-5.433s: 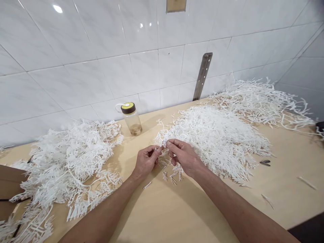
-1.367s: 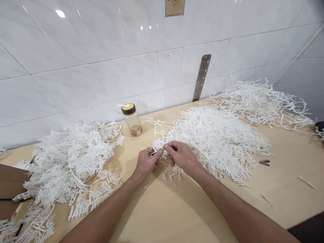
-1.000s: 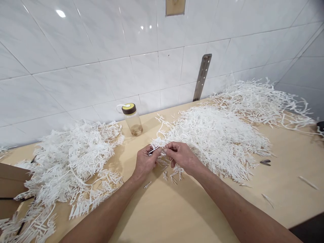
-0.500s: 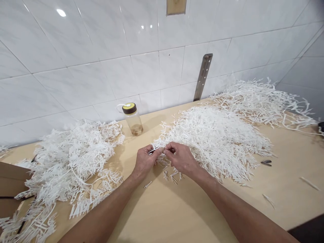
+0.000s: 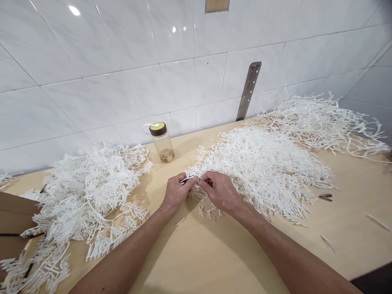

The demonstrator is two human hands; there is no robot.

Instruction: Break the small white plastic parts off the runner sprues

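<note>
Over the front left edge of the middle pile of white strands (image 5: pixel 266 171), my two hands work close together. My left hand (image 5: pixel 177 191) is closed, thumb against fingers, on a white plastic-looking strand (image 5: pixel 191 177). A small dark thing shows inside that grip, too hidden to name. Just to the right, my right hand (image 5: pixel 223 191) pinches the strand's end near the left thumb tip. Several short loose pieces (image 5: pixel 211 213) lie on the table below the hands.
Another white heap (image 5: pixel 88 192) spreads at left beside a brown cardboard box (image 5: pixel 15 214). A lidded bottle (image 5: pixel 163 143) stands near the tiled wall. Longer strands (image 5: pixel 318 122) pile at back right. A metal bracket (image 5: pixel 249 90) leans there, and a small dark object (image 5: pixel 325 197) lies at right.
The camera view has shifted slightly. Both hands keep their pinch at nearly the same spot, with the strand's lie between the fingers a little different.
</note>
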